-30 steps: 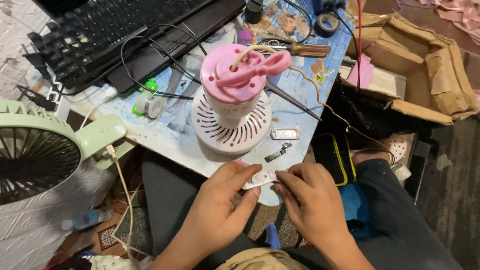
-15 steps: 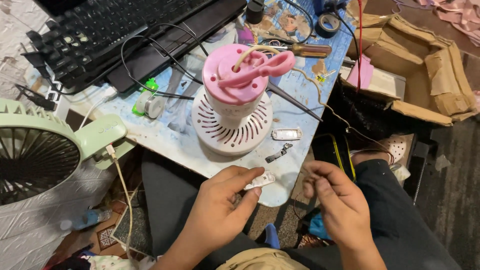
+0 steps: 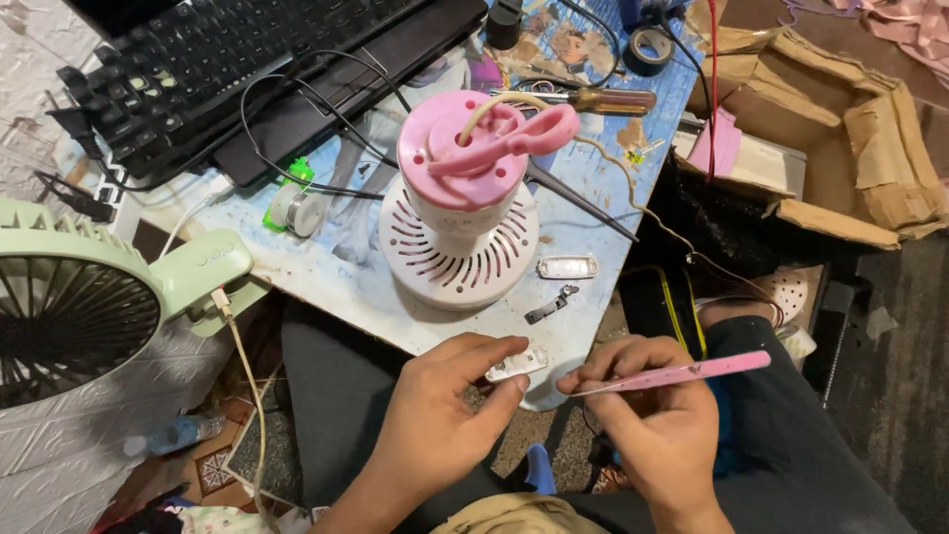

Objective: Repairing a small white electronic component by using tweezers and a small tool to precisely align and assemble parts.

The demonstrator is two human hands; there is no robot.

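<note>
My left hand [image 3: 445, 415] pinches a small white plastic part [image 3: 516, 365] between thumb and fingers, just below the table's front edge. My right hand [image 3: 647, 420] holds pink tweezers [image 3: 682, 375], their tip pointing left toward the white part. Above the hands, on the table [image 3: 336, 277], stands a white and pink round device [image 3: 462, 203] with vent slots and a pink hook-shaped top. A small white oval cover [image 3: 567, 267] and a dark metal bit [image 3: 551, 307] lie to the device's lower right.
A black keyboard [image 3: 227, 59] lies at the back left, with a green fan [image 3: 89, 297] at the left edge. A screwdriver [image 3: 593, 99], a tape roll [image 3: 652, 47] and thin wires lie behind the device. An open cardboard box [image 3: 840, 129] sits to the right.
My right hand moved away to the right, picked up the pink tweezers and came back toward the white part. My left hand kept hold of the part.
</note>
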